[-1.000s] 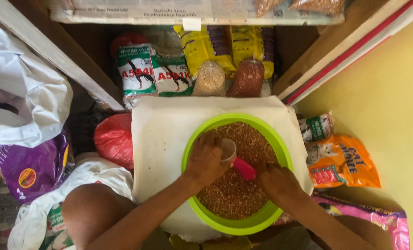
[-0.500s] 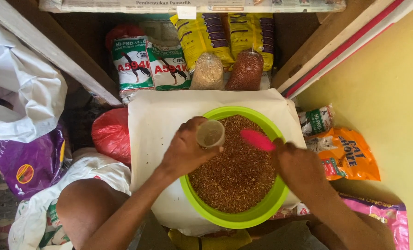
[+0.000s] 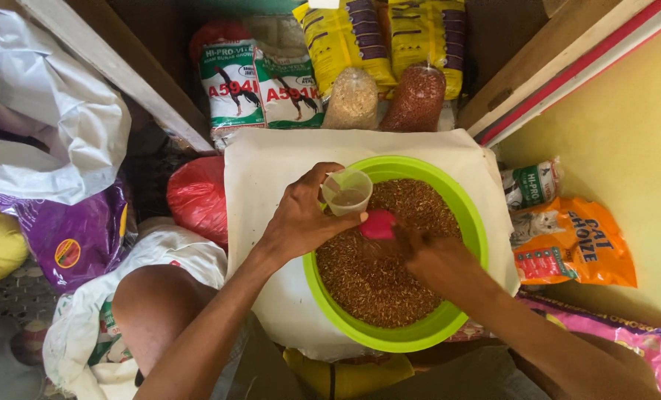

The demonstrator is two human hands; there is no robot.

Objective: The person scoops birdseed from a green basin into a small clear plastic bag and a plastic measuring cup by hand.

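A small clear plastic cup (image 3: 347,192) sits over the near-left rim of the green bowl (image 3: 470,222) of brown grain (image 3: 379,274), clasped in the left hand (image 3: 304,215). The right hand (image 3: 434,255) closes on a pink scoop (image 3: 378,224), its handle hidden by the fingers

pink scoop (image 3: 379,224): mostly hidden by right hand (image 3: 434,259) | yellow bags (image 3: 382,37): tops cropped
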